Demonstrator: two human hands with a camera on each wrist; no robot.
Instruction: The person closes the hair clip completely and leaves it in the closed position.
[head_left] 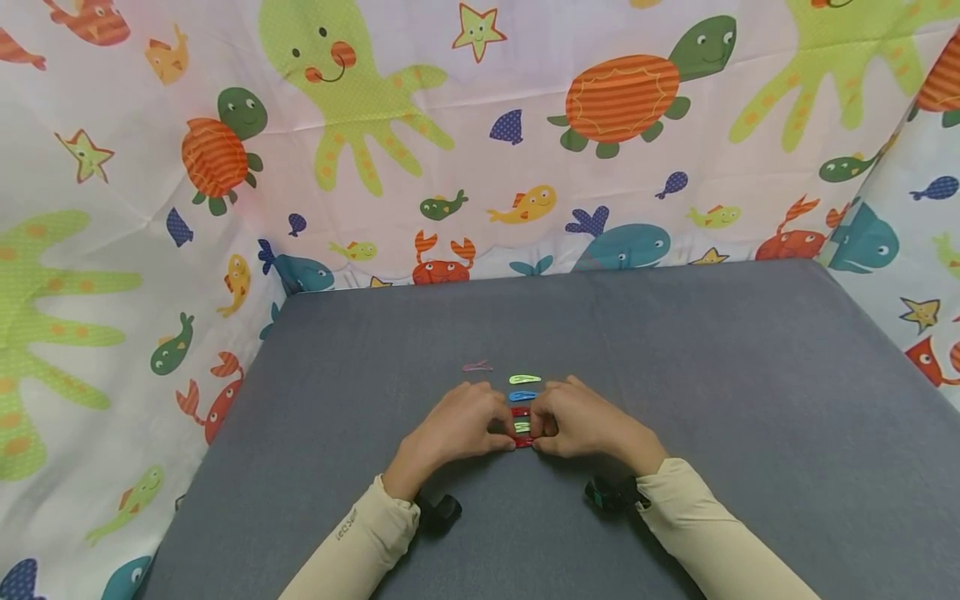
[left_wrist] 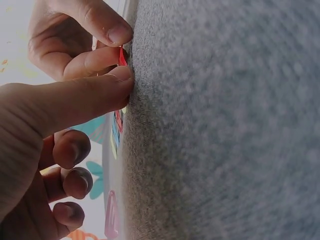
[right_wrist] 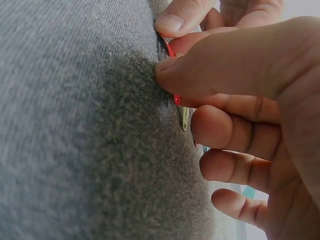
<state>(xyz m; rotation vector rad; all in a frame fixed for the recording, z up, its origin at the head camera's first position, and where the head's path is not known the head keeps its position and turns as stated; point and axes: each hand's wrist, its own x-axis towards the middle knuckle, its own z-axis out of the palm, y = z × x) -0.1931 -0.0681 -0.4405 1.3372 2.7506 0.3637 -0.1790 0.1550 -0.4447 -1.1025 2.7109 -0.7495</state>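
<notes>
Several snap hair clips lie in a column on the grey cloth. The nearest is a red hair clip [head_left: 523,442], pinched at its left end by the thumb and finger of my left hand [head_left: 463,421] and at its right end by those of my right hand [head_left: 592,422]. Just behind it come a pale green clip [head_left: 522,427], a second red clip [head_left: 521,412], a blue clip [head_left: 522,396] and a yellow-green clip [head_left: 525,379]. In the right wrist view the held red clip [right_wrist: 171,50] shows between the fingertips, close to the cloth; my hands partly cover the nearer clips.
A pink clip [head_left: 477,367] lies apart, behind my left hand. The grey table [head_left: 675,350] meets a printed sea-animal curtain [head_left: 495,100] at its back and sides. Dark camera mounts [head_left: 441,514] hang under both wrists.
</notes>
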